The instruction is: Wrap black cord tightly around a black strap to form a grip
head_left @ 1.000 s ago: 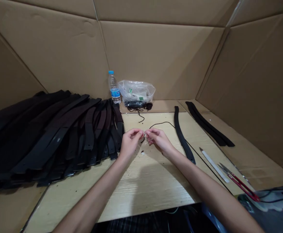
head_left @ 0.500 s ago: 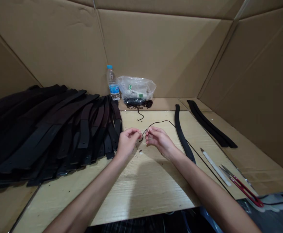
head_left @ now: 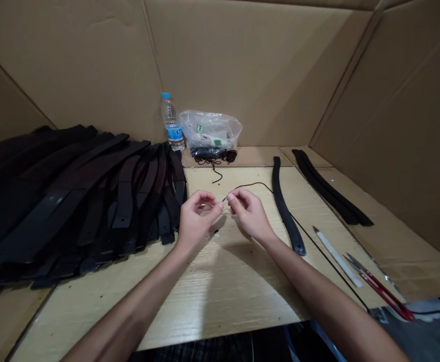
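Note:
Over the middle of the light wooden board (head_left: 220, 291), my left hand (head_left: 195, 221) and my right hand (head_left: 249, 213) meet fingertip to fingertip. Both pinch the end of a thin black cord (head_left: 250, 185) that loops away to the right behind my right hand. What sits between the fingertips besides the cord is too small to make out. A small white bit (head_left: 216, 233) lies on the board just under my left hand.
A big pile of dark leather straps (head_left: 73, 196) fills the left side. At the back stand a water bottle (head_left: 170, 123) and a clear plastic bag (head_left: 210, 131) with cord bundles. Single black straps (head_left: 286, 211) (head_left: 331, 188), a white tool (head_left: 336, 255) and red snips (head_left: 381, 289) lie on the right. Cardboard walls surround everything.
Both hands have risen slightly off the board and turned, the fingertips still pinched on the cord end. The view has tilted a little downward.

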The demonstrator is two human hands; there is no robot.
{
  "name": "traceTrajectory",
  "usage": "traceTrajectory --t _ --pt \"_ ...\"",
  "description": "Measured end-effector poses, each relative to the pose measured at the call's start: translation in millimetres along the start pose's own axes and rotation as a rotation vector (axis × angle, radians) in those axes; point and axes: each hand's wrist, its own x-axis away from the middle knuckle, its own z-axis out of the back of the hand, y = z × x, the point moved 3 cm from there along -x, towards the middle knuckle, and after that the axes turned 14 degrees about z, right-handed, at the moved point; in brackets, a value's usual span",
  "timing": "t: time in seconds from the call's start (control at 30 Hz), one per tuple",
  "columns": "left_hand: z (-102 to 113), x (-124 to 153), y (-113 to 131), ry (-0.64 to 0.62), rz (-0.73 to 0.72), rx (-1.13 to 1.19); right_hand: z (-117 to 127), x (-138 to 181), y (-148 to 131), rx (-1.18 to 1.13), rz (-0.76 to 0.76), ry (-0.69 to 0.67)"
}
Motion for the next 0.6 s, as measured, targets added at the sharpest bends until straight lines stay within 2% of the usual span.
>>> traceTrajectory --t 0.1,0.27,0.6 --pt "-0.2 0.3 -1.3 0.012 -0.005 -0.033 0.8 0.2 -3.6 0.102 0.042 -0.023" --pt "-0.5 -0.7 -6.9 0.038 0.031 -0.038 1.2 0.4 -2.9 0.11 0.034 -0.03" --pt "0.4 -1.3 -11.1 0.067 0.061 -0.075 -7.6 2.9 10.3 -0.263 -0.19 -0.064"
